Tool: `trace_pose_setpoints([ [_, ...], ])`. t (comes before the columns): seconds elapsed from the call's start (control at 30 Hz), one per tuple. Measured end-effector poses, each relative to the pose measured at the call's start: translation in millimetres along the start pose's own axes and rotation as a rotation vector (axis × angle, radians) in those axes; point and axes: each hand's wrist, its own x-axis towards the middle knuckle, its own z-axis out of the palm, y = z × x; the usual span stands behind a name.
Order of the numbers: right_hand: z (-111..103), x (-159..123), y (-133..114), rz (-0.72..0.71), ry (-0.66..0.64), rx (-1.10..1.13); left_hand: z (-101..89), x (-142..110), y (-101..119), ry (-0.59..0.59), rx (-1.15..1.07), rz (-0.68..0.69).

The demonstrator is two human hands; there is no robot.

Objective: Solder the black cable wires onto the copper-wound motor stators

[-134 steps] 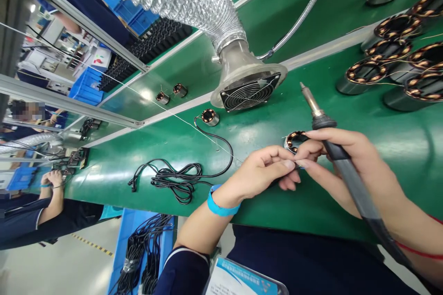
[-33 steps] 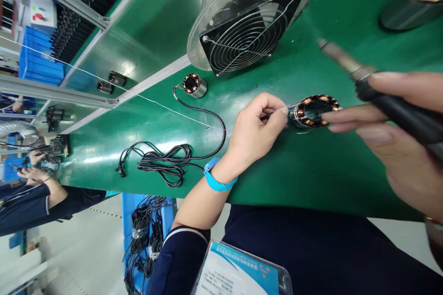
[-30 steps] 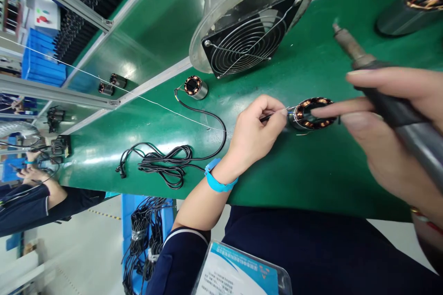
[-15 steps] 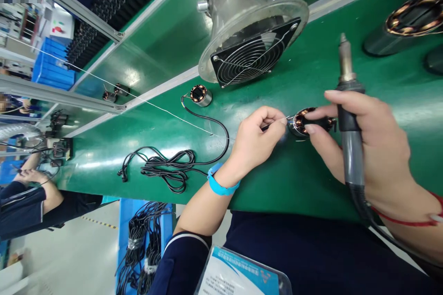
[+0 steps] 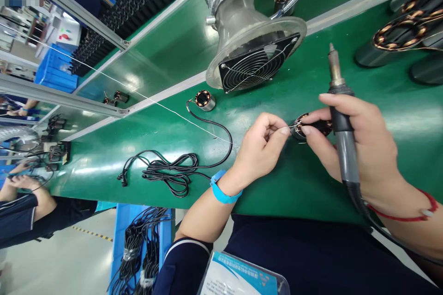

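Note:
A small motor stator with copper windings [image 5: 308, 125] lies on the green bench [image 5: 297, 179]. My left hand [image 5: 262, 146], with a blue wristband, pinches a thin wire at the stator's left edge. My right hand [image 5: 360, 143] grips a soldering iron [image 5: 338, 115] whose tip points up and away. Its forefinger and thumb reach over to touch the stator.
A fume extractor fan [image 5: 256, 57] on a foil duct stands just behind. A second stator [image 5: 204, 100] with a black cable [image 5: 173, 173] lies to the left. Several larger stators [image 5: 398, 39] sit at the far right. Another person's arms [image 5: 20, 198] work at far left.
My right hand has swung the soldering iron from slanting across the bench to upright and brought its fingertips onto the stator. My left hand stays pinching the wire.

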Motion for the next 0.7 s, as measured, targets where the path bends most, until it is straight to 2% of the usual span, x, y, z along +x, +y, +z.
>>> trace_pose_setpoints([
  [0.17,2.2,2.6,1.5,0.005,0.014,0.119,0.5,0.5,-2.8,0.007,-0.006,0.023],
  [0.27,0.9,5.8,-0.5,0.015,0.007,0.171,0.8,0.5,-3.5,0.013,0.017,0.082],
  [0.33,0.5,6.7,-1.1,0.032,-0.005,0.177,0.1,0.8,-4.5,0.019,0.074,0.158],
  [0.47,3.6,4.2,2.0,0.033,-0.029,0.179,-4.2,3.0,-7.9,0.035,0.266,0.419],
  [0.53,3.8,2.6,3.1,0.025,-0.046,0.16,-6.9,4.3,-9.1,0.048,0.339,0.504],
  [0.6,-0.3,1.6,1.0,0.024,-0.057,0.114,-9.3,5.2,-9.5,0.063,0.37,0.491],
  [0.7,-15.3,-1.7,-7.9,0.051,-0.029,0.038,-10.7,5.5,-9.3,0.054,0.354,0.386],
])
